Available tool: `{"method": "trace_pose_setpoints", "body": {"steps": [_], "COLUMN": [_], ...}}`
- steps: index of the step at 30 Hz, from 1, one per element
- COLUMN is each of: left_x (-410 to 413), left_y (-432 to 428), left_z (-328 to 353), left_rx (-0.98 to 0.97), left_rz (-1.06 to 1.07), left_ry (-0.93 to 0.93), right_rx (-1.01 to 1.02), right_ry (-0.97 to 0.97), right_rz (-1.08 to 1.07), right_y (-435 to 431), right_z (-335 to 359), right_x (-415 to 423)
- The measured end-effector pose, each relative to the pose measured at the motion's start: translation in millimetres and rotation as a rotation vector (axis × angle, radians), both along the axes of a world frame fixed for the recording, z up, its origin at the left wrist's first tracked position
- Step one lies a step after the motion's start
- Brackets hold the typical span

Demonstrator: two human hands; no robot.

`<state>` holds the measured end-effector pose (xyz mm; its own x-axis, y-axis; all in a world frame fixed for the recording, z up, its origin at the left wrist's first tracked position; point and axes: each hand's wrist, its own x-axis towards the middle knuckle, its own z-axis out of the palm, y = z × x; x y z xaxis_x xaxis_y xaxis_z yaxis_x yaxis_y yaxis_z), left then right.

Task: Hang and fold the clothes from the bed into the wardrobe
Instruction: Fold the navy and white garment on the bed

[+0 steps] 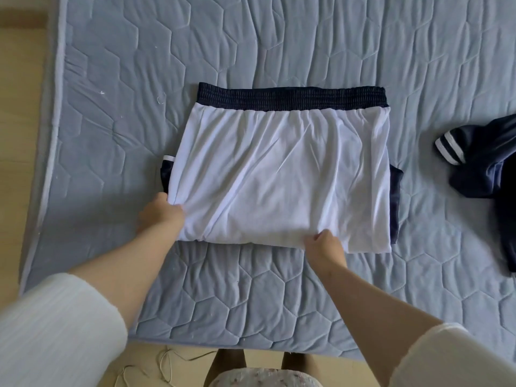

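Shorts, white with navy waistband, folded flat on mattress, mid-bed, waistband on far side. Grips near-left corner with left hand, fingers curled into the fabric. Pinches near edge with right hand, thumb on top, other fingers under the cloth. Shows navy garment with white stripes crumpled at right, well apart from shorts, same mattress. Shows white sleeves on both arms.

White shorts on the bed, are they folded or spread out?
Folded: the white shorts lie doubled, navy layers showing underneath at both sides; left hand and right hand grip the near edge.
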<state>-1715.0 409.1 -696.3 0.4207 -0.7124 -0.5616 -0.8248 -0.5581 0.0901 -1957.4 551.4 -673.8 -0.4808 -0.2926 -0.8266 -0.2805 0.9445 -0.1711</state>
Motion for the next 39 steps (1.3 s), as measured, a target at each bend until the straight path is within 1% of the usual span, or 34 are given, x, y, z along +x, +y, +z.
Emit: {"method": "trace_pose_setpoints", "body": {"steps": [1, 2, 4, 5, 6, 8, 9, 11, 13, 14, 17, 19, 20, 21, 22, 23, 24, 25, 26, 28, 30, 32, 34, 36, 37, 39], "left_x": [1, -1, -6, -8, -8, -4, -2, -3, -4, -6, -11, -15, -16, -19, -22, -26, -32, -40, -50, -72, -96, -123, -149, -169, -176, -183], "left_y": [-4, -9, -15, -16, -17, -15, -10, 3, 20, 29, 58, 77, 83, 87, 88, 88, 86, 83, 79, 66, 48, 32, 25, 26, 28, 32], "left_z": [-1, -2, -3, -4, -8, -15, -18, -23, -25, -25, -20, -16, -13, -11, -9, -7, -6, -4, -1, 4, 5, 5, 1, -3, -7, -13], "left_rx": [-0.024, -0.055, -0.082, -0.080, -0.067, 0.002, 0.049, 0.122, 0.203, 0.239, 0.351, 0.494, 0.542, 0.524, 0.418, 0.256, 0.085, -0.020, -0.061, -0.109, -0.157, -0.155, -0.053, 0.103, 0.151, 0.153], "left_rz": [0.001, 0.028, 0.112, 0.133, 0.133, 0.085, 0.058, 0.057, 0.115, 0.134, 0.129, 0.133, 0.174, 0.253, 0.368, 0.476, 0.529, 0.477, 0.351, 0.025, -0.301, -0.594, -0.812, -0.896, -0.880, -0.829], "left_ry": [0.034, 0.115, 0.316, 0.369, 0.381, 0.338, 0.319, 0.376, 0.453, 0.458, 0.394, 0.407, 0.419, 0.430, 0.450, 0.464, 0.459, 0.433, 0.392, 0.288, 0.231, 0.229, 0.237, 0.205, 0.198, 0.201], "right_rx": [0.040, 0.072, 0.139, 0.155, 0.152, 0.102, 0.067, -0.011, -0.061, -0.067, -0.082, -0.092, -0.102, -0.111, -0.118, -0.124, -0.132, -0.145, -0.162, -0.201, -0.213, -0.224, -0.245, -0.240, -0.231, -0.245], "right_ry": [-0.062, -0.126, -0.289, -0.372, -0.433, -0.493, -0.496, -0.468, -0.421, -0.393, -0.280, -0.209, -0.197, -0.195, -0.194, -0.190, -0.178, -0.159, -0.132, -0.071, -0.013, 0.043, 0.107, 0.154, 0.159, 0.134], "right_rz": [-0.068, -0.177, -0.486, -0.640, -0.764, -0.956, -1.043, -1.194, -1.267, -1.273, -1.289, -1.317, -1.329, -1.336, -1.338, -1.337, -1.332, -1.322, -1.310, -1.292, -1.260, -1.241, -1.227, -1.213, -1.213, -1.226], "right_y": [0, -1, -4, -6, -9, -12, -13, -14, -12, -9, 6, 21, 28, 36, 43, 50, 57, 65, 71, 86, 98, 110, 123, 134, 138, 143], "right_z": [-2, -3, -8, -10, -13, -21, -26, -33, -37, -37, -35, -32, -29, -26, -25, -24, -23, -23, -24, -27, -28, -29, -32, -35, -37, -40], "right_x": [5, 10, 19, 23, 27, 32, 33, 32, 30, 29, 19, 10, 5, 1, -4, -7, -9, -11, -12, -17, -24, -35, -47, -57, -61, -64]}}
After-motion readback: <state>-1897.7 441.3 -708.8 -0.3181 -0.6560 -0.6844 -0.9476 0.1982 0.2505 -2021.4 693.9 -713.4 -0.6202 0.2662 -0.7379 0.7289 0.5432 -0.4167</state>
